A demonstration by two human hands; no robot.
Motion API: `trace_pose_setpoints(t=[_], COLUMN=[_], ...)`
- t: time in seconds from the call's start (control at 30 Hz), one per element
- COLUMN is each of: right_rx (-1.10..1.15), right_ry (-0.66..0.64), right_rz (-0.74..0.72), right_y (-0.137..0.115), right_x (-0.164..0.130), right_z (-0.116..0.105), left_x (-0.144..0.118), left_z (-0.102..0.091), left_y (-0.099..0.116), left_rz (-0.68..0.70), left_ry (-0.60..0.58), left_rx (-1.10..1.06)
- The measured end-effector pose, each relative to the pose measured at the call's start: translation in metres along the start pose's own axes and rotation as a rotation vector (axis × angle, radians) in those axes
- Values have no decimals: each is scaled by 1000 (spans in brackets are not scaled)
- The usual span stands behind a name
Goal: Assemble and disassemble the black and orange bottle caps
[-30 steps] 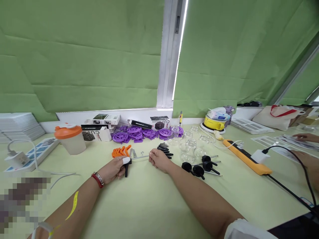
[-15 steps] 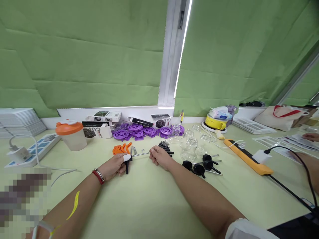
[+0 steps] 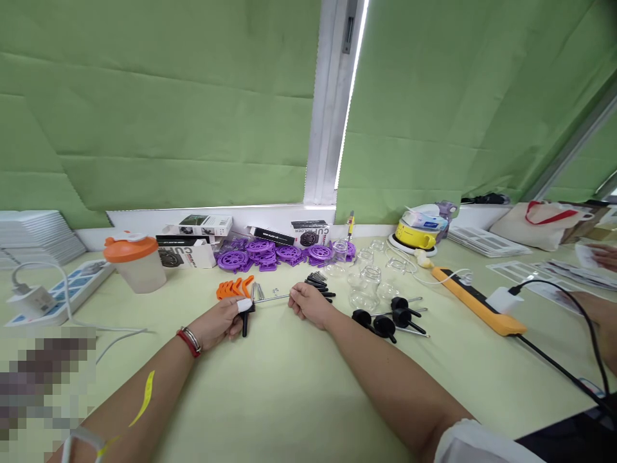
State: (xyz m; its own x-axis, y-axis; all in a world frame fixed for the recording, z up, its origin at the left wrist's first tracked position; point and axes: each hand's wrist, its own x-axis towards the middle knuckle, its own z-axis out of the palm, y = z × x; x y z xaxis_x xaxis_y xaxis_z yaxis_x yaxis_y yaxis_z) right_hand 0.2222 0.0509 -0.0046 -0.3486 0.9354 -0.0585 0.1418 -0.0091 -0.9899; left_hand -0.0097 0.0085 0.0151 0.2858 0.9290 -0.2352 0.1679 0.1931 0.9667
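Note:
My left hand (image 3: pixel 226 321) is closed around a black part with a handle (image 3: pixel 245 325) that points down toward the table; a white wrap covers one fingertip. From that part a thin metal rod (image 3: pixel 270 299) runs to the right. The fingers of my right hand (image 3: pixel 311 303) pinch the rod's other end, whose tip is hidden. Orange curved pieces (image 3: pixel 234 287) and metal pins (image 3: pixel 258 291) lie just beyond my left hand. Black small parts (image 3: pixel 328 294) sit behind my right hand. Farther right lie several black round parts (image 3: pixel 384 328) with handles and rods.
Purple plastic parts (image 3: pixel 263 252) and printed boxes (image 3: pixel 187 254) line the wall. Glass jars (image 3: pixel 365 292) stand right of centre. An orange-lidded cup (image 3: pixel 137 262) and a white power strip (image 3: pixel 72 296) are left, an orange power strip (image 3: pixel 477 303) right. Another person's hand (image 3: pixel 602 256) shows far right.
Both my hands keep their hold on the black part and the rod, with hardly any movement. The view shifts slightly. At the far right, the other person's hand has moved with a paper.

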Motion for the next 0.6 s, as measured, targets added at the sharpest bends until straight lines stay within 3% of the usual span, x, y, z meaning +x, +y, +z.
trace_pose_setpoints(t=[0.6], right_rx=[-61], right_ry=[17], right_rz=[18], right_y=[-3], right_x=[1], right_z=[2], left_x=[0], left_z=[0], left_y=[-1], left_rz=[-24], left_ry=[8], left_rx=[0])
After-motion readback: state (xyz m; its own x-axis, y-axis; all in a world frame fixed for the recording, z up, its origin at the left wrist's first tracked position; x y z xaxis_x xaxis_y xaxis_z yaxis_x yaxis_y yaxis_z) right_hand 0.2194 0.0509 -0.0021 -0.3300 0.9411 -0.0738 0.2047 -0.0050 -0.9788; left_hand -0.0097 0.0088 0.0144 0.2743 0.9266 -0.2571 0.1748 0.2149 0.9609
